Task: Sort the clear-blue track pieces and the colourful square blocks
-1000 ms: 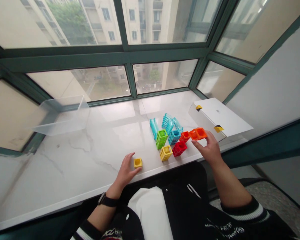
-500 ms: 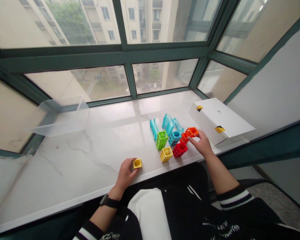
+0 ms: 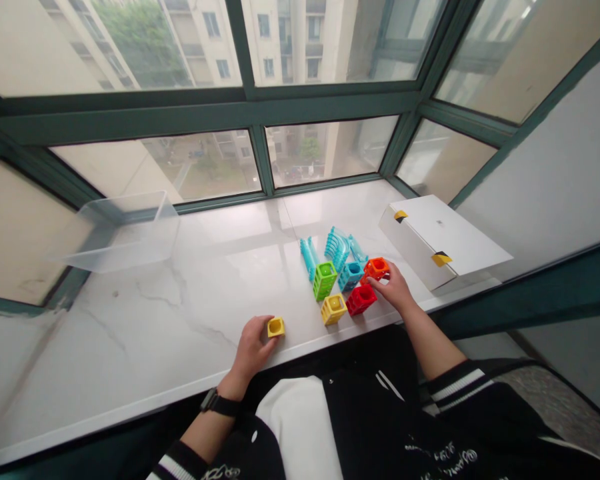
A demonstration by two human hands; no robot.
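My left hand [image 3: 253,347] is closed around a single yellow block [image 3: 276,327] with a round opening in its top, resting near the front edge of the sill. At the right, my right hand [image 3: 394,288] grips an orange block [image 3: 377,269], thumb in front and fingers behind. Whatever lies under that block is partly hidden by my hand. Close by stand a red block stack [image 3: 361,299], a pale yellow stack [image 3: 333,309], a green stack [image 3: 325,281] and a blue stack [image 3: 351,276].
Behind the stacks lie clear blue track pieces: a straight one [image 3: 309,258], a curved one [image 3: 337,248] and another [image 3: 358,249]. A white box [image 3: 447,233] with yellow-black tabs is at the right. A transparent bin [image 3: 130,247] sits far left by the window.
My right hand has moved left with the orange block, which now sits over the place where another orange piece showed before. My left hand and its yellow block have stayed put.
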